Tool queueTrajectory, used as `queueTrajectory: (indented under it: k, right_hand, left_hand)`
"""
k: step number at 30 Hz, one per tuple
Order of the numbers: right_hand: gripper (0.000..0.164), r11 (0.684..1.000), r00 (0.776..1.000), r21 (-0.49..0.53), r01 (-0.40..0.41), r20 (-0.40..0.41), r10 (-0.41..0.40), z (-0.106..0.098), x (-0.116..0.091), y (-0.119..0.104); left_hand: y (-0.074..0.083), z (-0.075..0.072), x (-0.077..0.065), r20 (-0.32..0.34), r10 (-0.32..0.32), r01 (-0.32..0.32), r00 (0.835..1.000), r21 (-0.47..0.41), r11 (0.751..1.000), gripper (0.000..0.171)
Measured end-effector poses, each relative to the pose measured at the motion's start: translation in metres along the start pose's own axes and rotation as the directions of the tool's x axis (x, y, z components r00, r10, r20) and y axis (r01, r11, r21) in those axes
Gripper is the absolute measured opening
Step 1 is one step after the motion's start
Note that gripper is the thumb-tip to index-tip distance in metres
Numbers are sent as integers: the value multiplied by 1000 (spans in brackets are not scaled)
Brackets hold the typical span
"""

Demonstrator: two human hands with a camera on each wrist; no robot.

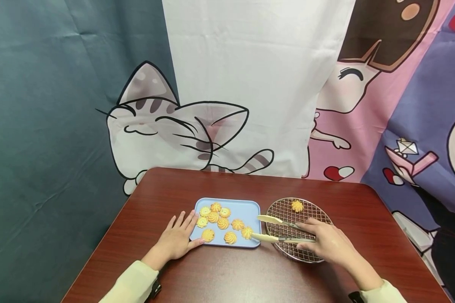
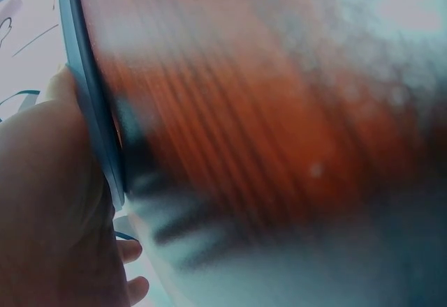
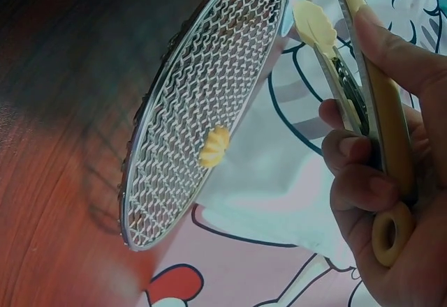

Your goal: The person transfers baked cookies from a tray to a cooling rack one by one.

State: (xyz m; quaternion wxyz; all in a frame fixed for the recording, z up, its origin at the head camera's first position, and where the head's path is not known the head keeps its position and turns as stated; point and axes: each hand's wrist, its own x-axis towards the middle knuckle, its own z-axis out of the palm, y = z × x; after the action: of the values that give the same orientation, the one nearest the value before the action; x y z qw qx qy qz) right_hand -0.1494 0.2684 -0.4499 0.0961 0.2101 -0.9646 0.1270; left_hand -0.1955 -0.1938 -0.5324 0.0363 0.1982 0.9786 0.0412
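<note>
My left hand (image 1: 177,238) lies against the left edge of a light blue tray (image 1: 246,208), fingers straight and thumb at its near corner. Several yellow piped cookies (image 1: 223,223) are spread over the tray. In my right hand (image 1: 331,244) I grip tongs (image 1: 295,240) with cream tips, spread apart above the tray's right edge. The lower tip is close to the rightmost cookie (image 1: 247,232); whether they touch I cannot tell. Below the tongs stands a round wire rack (image 1: 318,213) bearing one cookie (image 1: 297,205) near its far rim. The right wrist view shows fingers curled round the tongs' handles (image 3: 392,125).
Tray and rack stand side by side on a dark red-brown wooden table (image 1: 227,277). Behind the table's far edge hangs a printed cloth (image 1: 258,84) with a cartoon cat. In the left wrist view the tabletop is blurred.
</note>
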Motion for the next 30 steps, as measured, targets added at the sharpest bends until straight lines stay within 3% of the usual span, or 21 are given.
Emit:
queueTrajectory:
  k: [12,24,30]
  right_hand:
    - [53,996,996,-17,91,13,-91,4,9,-3]
    - [53,995,996,-54,81,45,-79,4,16,-9]
    - [53,993,991,-28,115,75,-113,4,22,-11]
  left_hand:
    - [1,-1,0,2,1,-1,1000,-3,1000,89]
    - [-1,1,-1,-46,29,-31,999,-36,999,88]
    - [-1,2,0,-22,9,-9,1000,-15,1000,88]
